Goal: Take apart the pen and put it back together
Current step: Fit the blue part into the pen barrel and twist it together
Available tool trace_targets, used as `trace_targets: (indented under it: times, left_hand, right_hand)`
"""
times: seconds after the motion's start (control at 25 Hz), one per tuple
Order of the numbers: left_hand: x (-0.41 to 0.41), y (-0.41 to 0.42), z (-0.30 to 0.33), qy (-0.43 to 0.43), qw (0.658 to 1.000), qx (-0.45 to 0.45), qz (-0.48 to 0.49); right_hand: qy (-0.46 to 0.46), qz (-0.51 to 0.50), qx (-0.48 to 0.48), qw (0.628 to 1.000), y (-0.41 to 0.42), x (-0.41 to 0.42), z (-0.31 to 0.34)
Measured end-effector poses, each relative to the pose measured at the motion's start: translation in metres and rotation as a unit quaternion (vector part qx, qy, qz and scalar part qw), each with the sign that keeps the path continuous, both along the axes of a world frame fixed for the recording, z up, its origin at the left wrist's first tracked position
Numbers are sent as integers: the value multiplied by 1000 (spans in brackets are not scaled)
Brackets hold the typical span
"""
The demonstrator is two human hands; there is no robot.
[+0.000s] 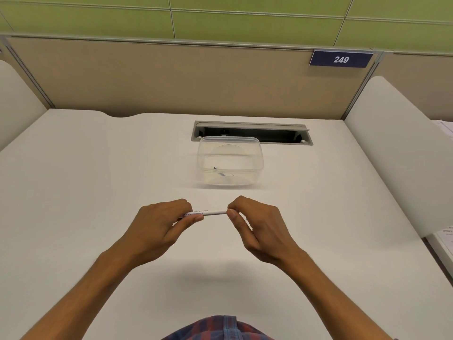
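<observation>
White and bare for the most part, the surface (98, 192) runs back to a beige partition with a blue plate reading 249 (340, 59). Above the near middle of it the two hands hold a white pen (215, 212) level between them, clear of the top. The left hand (159, 224) is closed round one end, thumb pressed along the barrel where some small dark print shows; I cannot read it, and that end of the pen is hidden inside the fingers. The right hand (255, 227) pinches the other end between thumb and forefinger, covering the tip, so I cannot tell which end is which. Beyond the hands stands a clear plastic container (230, 165), with something small and dark lying in its bottom, too faint to name. Just behind it a grey cable slot (252, 132) is sunk into the top. Papers (445, 239) are cut off at the right edge, and checked cloth (220, 330) shows at the bottom.
</observation>
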State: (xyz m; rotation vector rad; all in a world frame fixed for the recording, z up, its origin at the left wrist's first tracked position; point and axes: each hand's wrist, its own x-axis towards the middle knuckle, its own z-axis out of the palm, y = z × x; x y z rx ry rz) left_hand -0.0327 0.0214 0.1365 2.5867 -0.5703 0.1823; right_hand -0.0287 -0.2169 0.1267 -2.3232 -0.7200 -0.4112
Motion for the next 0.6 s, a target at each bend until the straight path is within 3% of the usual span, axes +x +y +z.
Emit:
trace_targets:
  times: [0.12,0.24,0.36,0.44,0.48,0.6]
  left_hand:
    - [-1,-2,1,-24,1000,0,8]
    - [-1,-5,2,-100,994,22,30]
    - [0,-7,3,-168,983,67,21]
    - [1,-6,0,-168,983,73,13]
    - [2,-5,-1,-150,987,63,14]
    - [3,-1,-6,-73,996,31,26]
  right_hand:
    - [63,2,36,997,3,-1,0]
    - [165,9,101,981,7,-1,4]
    - [327,30,234,915,11,0,6]
    - [387,32,280,878,13,1,6]
    - [381,23,274,883,13,1,5]
    - [278,-23,166,946,14,-2,-2]
